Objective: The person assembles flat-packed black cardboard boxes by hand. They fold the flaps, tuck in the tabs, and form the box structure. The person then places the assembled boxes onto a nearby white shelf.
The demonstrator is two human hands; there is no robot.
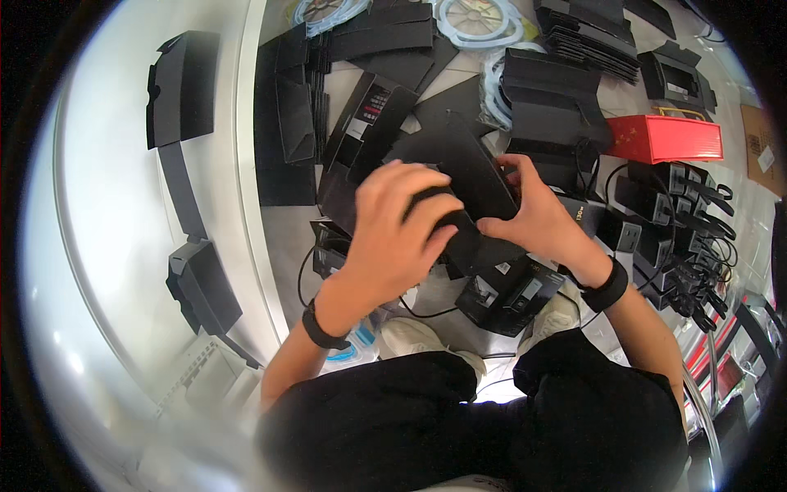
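Observation:
Between my two hands a black cardboard box (463, 160) tilts above the other boxes, its large panel standing up. My right hand (541, 215) grips the panel's right edge, thumb on the near side and fingers behind. Over the near left part of the box, my left hand (392, 220) has its fingers bent round a dark flap; slight blur hides the exact contact. Below them lies a closed black box (510, 295) with a pictured device, close to my shoes. Just left of my left hand is another black box (369, 123) with a white label.
Flattened black cartons (586, 37) are stacked at the back, near coiled pale-blue cables (479, 20). A red box (668, 138) stands at right, beyond several black devices with bundled cords (684, 238). Along the left, a white panel (106, 205) mirrors a black box.

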